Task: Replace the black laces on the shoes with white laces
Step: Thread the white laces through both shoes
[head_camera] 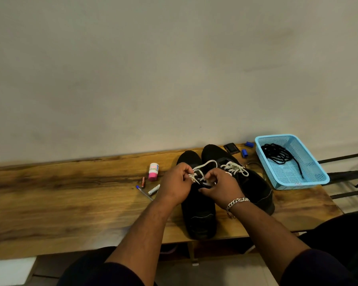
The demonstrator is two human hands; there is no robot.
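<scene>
We see two black shoes side by side on the wooden table (pixel 70 203), toes toward the wall. The right shoe (pixel 254 182) already carries a white lace, tied in a bow (pixel 235 168) over its tongue. The left shoe (pixel 198 213) is matte black with a faint pale stitch line near the heel; its white lace (pixel 205 165) is being worked on, one loop arching up above the fingers.

Left hand (pixel 177 182): fingers curled, pinching the white lace at the upper eyelets. Right hand (pixel 221 186): fingers also curled around a strand of the same lace, just beside the left hand; a silver chain bracelet (pixel 237 202) sits on the wrist. Exactly how the strands cross between the fingers we cannot tell.

The black laces (pixel 281 155) lie in a loose tangle inside a light blue perforated basket (pixel 316 176) at the right end of the table, one end trailing toward the basket's near wall.

Left of the shoes we note a small white bottle with a pink cap (pixel 153 172), a battery (pixel 143 182), a pen (pixel 144 192) and a small white tube (pixel 154 190). Behind the shoes: a dark square item (pixel 232 148) and two blue caps (pixel 244 153).
</scene>
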